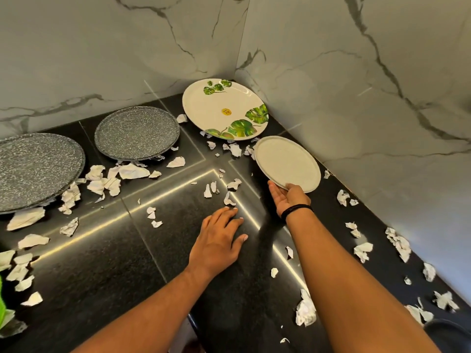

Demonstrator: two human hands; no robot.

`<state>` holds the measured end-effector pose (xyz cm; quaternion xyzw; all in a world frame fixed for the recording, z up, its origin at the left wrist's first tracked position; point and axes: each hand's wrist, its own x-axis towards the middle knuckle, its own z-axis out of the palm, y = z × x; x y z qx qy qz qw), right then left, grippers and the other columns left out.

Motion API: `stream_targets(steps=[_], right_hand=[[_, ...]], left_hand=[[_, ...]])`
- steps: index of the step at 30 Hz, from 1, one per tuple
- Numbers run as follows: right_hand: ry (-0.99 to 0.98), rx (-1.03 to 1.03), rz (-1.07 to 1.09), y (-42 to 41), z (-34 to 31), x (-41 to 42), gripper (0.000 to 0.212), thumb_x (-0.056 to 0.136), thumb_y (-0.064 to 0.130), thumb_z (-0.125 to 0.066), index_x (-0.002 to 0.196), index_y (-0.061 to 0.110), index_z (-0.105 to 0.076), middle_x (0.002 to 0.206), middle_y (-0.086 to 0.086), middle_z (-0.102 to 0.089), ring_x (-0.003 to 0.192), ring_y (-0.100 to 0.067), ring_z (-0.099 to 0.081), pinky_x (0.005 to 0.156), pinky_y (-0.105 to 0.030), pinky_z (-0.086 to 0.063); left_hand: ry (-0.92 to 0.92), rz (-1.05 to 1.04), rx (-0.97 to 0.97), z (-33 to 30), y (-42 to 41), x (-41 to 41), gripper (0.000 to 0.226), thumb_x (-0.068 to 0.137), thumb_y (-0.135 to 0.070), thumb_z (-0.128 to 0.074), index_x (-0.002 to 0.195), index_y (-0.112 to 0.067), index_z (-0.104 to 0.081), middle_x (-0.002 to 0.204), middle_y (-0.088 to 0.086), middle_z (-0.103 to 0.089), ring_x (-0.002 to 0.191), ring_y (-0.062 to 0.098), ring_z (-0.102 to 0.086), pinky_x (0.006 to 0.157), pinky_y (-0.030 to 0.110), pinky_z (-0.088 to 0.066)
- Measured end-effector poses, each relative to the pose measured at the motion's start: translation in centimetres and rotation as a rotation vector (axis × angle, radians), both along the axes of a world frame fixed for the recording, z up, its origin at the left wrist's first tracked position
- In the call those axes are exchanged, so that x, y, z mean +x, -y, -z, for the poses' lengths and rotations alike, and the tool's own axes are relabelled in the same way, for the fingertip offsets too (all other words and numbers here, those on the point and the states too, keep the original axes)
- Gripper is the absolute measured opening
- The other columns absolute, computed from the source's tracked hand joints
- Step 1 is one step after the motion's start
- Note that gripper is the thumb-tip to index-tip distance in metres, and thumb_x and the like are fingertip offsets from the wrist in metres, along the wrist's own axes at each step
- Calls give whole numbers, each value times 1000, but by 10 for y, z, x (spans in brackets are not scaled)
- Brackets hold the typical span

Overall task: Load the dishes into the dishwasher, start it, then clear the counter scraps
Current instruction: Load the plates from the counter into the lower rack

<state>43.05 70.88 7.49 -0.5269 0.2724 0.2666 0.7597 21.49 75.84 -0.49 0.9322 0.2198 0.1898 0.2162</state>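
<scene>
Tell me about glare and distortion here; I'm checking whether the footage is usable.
Head view: bright streaks of glare run along the black counter seams near the left hand; wide-angle bending curves the walls and counter edges; the right hand at the pale plate casts a soft shadow; scraps stay sharp, corners slightly softer.

- Two bare forearms reach in from the bottom edge of the view, with no sleeves showing on either.
- The right hand has a black band round its wrist; it looks like two thin black cords lying side by side.
- The left hand wears nothing on the wrist or the fingers that can be seen.
- The fingernails of the left hand are short and pale.
- No rings or watch are visible on either hand.
</scene>
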Motion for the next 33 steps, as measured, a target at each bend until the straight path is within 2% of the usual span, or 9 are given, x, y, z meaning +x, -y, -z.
stream_targets(steps=[2, 10, 14, 17, 19, 21, 24, 30, 33], right_hand=[[4, 33, 7, 10, -7, -6, 46, 98, -3, -48, 143, -2, -36, 107, -34, -63, 79, -43, -70, 51, -42, -59], [20, 124, -84, 62, -32, -69, 41, 101, 1, -45, 142, 3, -38, 100, -28, -65, 77, -38, -71, 54, -36, -61], [29, 119, -118, 98, -35, -105, 40, 100, -1, -45, 140, 3, -43, 119, -26, -63, 100, -40, -67, 57, -35, -61], [55, 95, -147, 135, -42, -128, 30, 100, -1, -47, 129, 4, -52, 121, -22, -65, 103, -36, -67, 67, -40, -63], [95, 95, -156, 164, -48, -141, 22, 100, 0, -49, 120, 4, -57, 112, -19, -68, 92, -31, -71, 72, -43, -63], [138, 69, -146, 196, -53, -153, 18, 100, 0, -49, 116, 2, -58, 110, -19, -68, 89, -31, -71, 71, -44, -63], [187, 15, -59, 249, -57, -169, 23, 98, 0, -51, 120, 2, -56, 118, -19, -66, 98, -34, -69, 65, -44, -62], [227, -75, 69, 349, -65, -213, 25, 98, -2, -51, 121, 5, -57, 111, -15, -72, 92, -31, -73, 77, -54, -60], [250, -124, 175, 395, -66, -240, 25, 98, -3, -51, 117, 10, -61, 116, -12, -70, 101, -32, -70, 79, -56, -59]], left_hand=[[0, 0, -12, -1, 0, 0, 46, 93, -50, -60, 130, -23, -66, 145, -2, -54, 142, 17, -40, 113, 40, -36], [-2, 17, -47, -5, 0, -1, 47, 92, -48, -66, 129, -20, -66, 144, 0, -55, 141, 20, -41, 115, 42, -33], [40, -12, -154, -7, -1, 1, 32, 95, -39, -66, 120, -19, -72, 138, -1, -61, 138, 19, -45, 114, 41, -32], [180, -136, -386, -24, 4, 3, 16, 99, -26, -62, 97, -15, -74, 105, 3, -72, 107, 19, -61, 98, 44, -47], [303, -303, -644, -45, 19, 7, 25, 103, -24, -56, 84, -14, -70, 82, 0, -68, 80, 15, -60, 81, 43, -51], [393, -399, -890, -63, 40, 12, 31, 105, -30, -50, 88, -17, -72, 81, -5, -69, 77, 11, -64, 75, 33, -53], [469, -330, -1143, -85, 86, 23, 35, 106, -33, -49, 85, -18, -73, 78, -5, -72, 73, 7, -68, 66, 22, -53], [341, -114, -1360, -109, 187, 35, 41, 106, -32, -50, 68, -16, -56, 59, -6, -52, 54, 5, -48, 57, 23, -43], [265, -30, -1400, -120, 240, 31, 44, 106, -30, -50, 64, -18, -51, 54, -11, -49, 51, 2, -47, 54, 20, -43]])
